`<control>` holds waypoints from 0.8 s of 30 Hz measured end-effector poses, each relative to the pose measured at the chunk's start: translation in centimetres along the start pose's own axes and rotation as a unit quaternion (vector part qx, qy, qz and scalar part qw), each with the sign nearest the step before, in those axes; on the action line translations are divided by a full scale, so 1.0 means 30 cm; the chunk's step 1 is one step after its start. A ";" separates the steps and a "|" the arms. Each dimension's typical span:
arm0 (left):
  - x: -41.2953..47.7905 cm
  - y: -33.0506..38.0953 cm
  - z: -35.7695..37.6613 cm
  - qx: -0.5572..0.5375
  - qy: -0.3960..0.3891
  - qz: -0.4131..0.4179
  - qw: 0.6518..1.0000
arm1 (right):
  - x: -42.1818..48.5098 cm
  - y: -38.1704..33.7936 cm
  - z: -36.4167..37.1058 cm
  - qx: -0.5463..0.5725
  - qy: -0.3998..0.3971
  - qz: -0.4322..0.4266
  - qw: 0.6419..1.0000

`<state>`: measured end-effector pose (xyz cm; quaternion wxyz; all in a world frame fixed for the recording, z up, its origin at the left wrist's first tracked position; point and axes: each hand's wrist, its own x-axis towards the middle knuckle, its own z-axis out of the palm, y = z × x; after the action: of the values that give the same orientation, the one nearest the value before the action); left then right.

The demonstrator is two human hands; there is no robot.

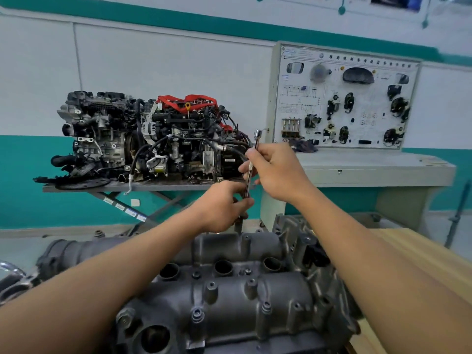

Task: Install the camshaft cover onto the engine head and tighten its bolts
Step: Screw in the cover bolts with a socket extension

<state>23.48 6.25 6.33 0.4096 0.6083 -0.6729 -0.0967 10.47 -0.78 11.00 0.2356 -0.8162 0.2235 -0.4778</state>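
The dark grey camshaft cover [229, 295] lies across the engine head at the bottom centre, with several bolts [196, 315] standing in its bosses. My right hand [275, 169] grips the knurled handle of a chrome ratchet wrench [251, 164], which points up and slightly right. My left hand [222, 205] grips the wrench's lower end, where a dark socket extension [238, 226] runs down to the cover's far edge. The bolt under the extension is hidden.
A wooden bench top [421, 264] lies to the right of the engine head. Behind stand a complete engine [143, 139] on a grey scissor lift table [102, 187] and a white electrical training panel [344, 98] on a grey desk.
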 end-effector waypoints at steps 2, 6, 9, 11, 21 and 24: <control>-0.005 -0.016 -0.002 -0.005 -0.007 -0.006 1.000 | 0.001 0.011 0.007 0.002 -0.011 -0.008 1.000; -0.010 -0.034 -0.008 -0.053 -0.006 -0.037 0.998 | 0.011 -0.002 0.032 0.028 -0.022 -0.020 0.999; -0.017 -0.040 -0.009 -0.051 -0.020 -0.029 0.998 | -0.003 0.007 0.043 0.028 -0.033 -0.033 0.999; -0.026 -0.030 -0.014 -0.050 -0.023 -0.027 0.998 | -0.011 0.011 0.039 0.039 -0.032 -0.034 0.998; -0.111 -0.007 -0.196 -0.017 -0.013 -0.068 0.997 | -0.025 -0.101 0.073 0.124 -0.056 -0.018 0.990; -0.151 -0.015 -0.217 0.002 -0.008 -0.074 0.997 | -0.032 -0.148 0.103 0.092 -0.087 -0.041 0.991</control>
<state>27.83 12.60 8.28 0.3948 0.6564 -0.6295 -0.1304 13.40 3.82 11.68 0.3083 -0.8382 0.1233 -0.4326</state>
